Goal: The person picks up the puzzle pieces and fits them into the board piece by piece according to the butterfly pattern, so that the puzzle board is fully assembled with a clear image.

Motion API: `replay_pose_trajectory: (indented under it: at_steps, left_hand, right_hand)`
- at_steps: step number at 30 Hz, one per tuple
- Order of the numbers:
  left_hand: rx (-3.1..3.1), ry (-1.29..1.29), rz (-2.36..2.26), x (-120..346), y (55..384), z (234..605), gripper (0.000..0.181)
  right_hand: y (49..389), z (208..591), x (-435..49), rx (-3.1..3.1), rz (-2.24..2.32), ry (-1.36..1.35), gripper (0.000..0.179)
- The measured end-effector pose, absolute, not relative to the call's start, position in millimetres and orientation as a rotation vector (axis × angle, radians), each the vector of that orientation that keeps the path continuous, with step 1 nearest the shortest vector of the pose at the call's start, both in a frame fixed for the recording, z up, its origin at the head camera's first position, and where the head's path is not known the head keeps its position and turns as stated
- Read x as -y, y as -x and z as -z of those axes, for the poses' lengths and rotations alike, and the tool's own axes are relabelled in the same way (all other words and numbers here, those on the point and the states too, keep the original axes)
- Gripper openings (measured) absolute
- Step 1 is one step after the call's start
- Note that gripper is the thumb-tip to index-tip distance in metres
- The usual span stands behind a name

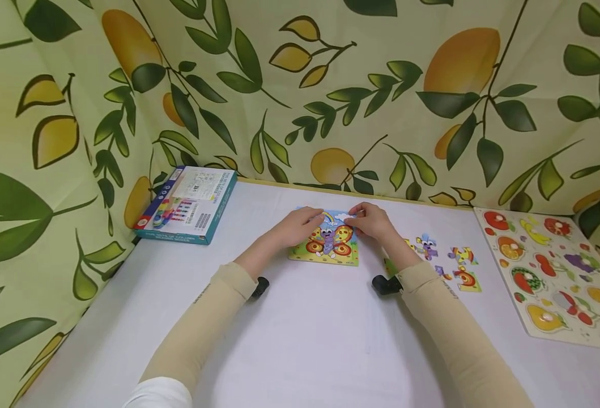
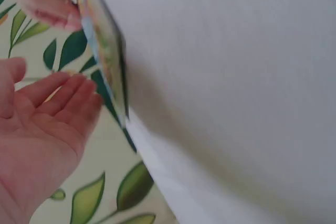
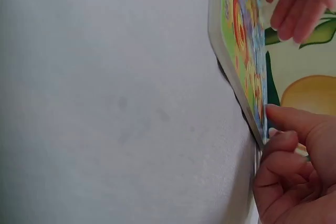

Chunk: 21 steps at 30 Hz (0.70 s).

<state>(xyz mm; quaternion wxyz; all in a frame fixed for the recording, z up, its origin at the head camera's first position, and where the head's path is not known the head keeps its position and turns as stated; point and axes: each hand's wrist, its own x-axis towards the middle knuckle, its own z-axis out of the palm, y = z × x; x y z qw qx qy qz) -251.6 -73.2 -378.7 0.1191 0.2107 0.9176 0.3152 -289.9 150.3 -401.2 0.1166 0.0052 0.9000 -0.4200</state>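
A square butterfly jigsaw puzzle [image 1: 328, 241] lies on the white table in front of me, its picture showing a rainbow and clouds above. My left hand [image 1: 305, 224] is over the puzzle's upper left part. In the left wrist view, the fingers of my left hand [image 2: 55, 114] are straight beside the edge. At the upper right corner, my right hand [image 1: 372, 220] pinches the puzzle. The right wrist view shows the thumb and curled fingers of my right hand [image 3: 294, 156] at that corner of the puzzle [image 3: 244, 51].
Loose jigsaw pieces [image 1: 464, 256] lie to the right, partly behind my right forearm. Further right is a fruit peg board [image 1: 549, 272]. A flat boxed set [image 1: 187, 205] sits at the back left. Patterned cloth [image 1: 259, 113] hangs behind the table [image 1: 320, 340].
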Motion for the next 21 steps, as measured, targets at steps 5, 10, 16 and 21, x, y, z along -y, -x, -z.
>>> replay_pose_trajectory:
  at_steps: [5, 10, 16, 21]
  left_hand:
    - [-2.692, -0.646, -0.764, 94.7, 247.6, 378.7, 0.054]
    - [-2.621, -0.679, -0.709, 112.0, 241.6, 382.5, 0.061]
    - [-2.574, -0.688, -0.74, 121.1, 236.9, 384.5, 0.067]
    - [-2.569, -0.686, -0.724, 124.5, 237.1, 387.5, 0.073]
  right_hand:
    - [278.5, 388.8, -164.6, -2.683, 1.316, -0.009, 0.034]
    - [260.7, 370.4, -204.0, -2.725, 1.346, 0.018, 0.041]
    - [239.1, 368.6, -257.7, -2.713, 1.226, 0.044, 0.05]
    - [228.4, 380.0, -279.1, -2.735, 1.003, 0.112, 0.05]
